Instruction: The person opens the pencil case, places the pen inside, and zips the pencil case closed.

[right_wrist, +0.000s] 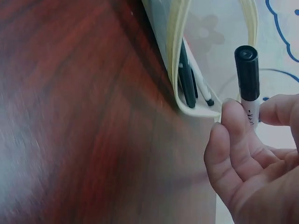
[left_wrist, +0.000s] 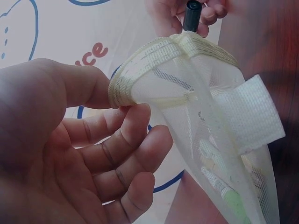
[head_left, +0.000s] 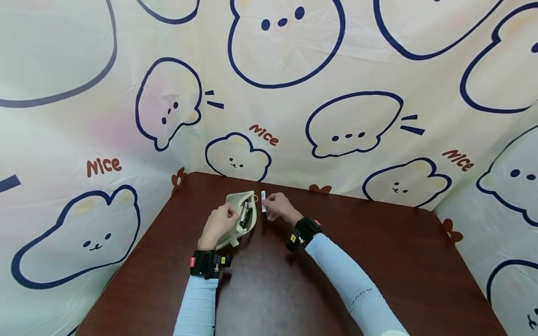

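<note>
A pale mesh zip pouch is held up on the table, its mouth spread toward the right. My left hand pinches the pouch's rim between thumb and index finger; in the left wrist view the other fingers of that hand curl loosely beside the mesh. Several pens lie inside the pouch. Just right of the opening, my right hand pinches a white marker with a black cap by its white barrel. The cap end points down in the head view.
The dark brown wooden table spreads around both hands. A cream cloth backdrop with blue bear outlines rises behind the table and along its sides.
</note>
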